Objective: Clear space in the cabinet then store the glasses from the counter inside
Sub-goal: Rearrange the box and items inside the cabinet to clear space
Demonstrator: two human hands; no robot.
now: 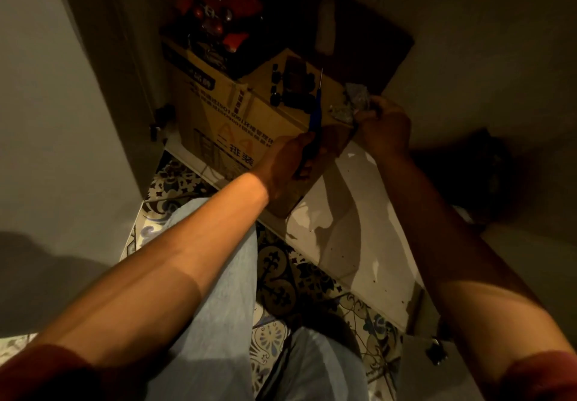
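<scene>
Reaching into the open low cabinet [359, 219], both hands work over a printed cardboard box [224, 113] on its floor. Left hand [290, 163] grips a blue-handled screwdriver [316, 116], shaft up. Right hand [385, 125] pinches a crumpled foil-like wad [357, 96]. A dark toy car [292, 83] lies on the box flap; red toys [215, 16] fill the box. Glasses aren't visible.
</scene>
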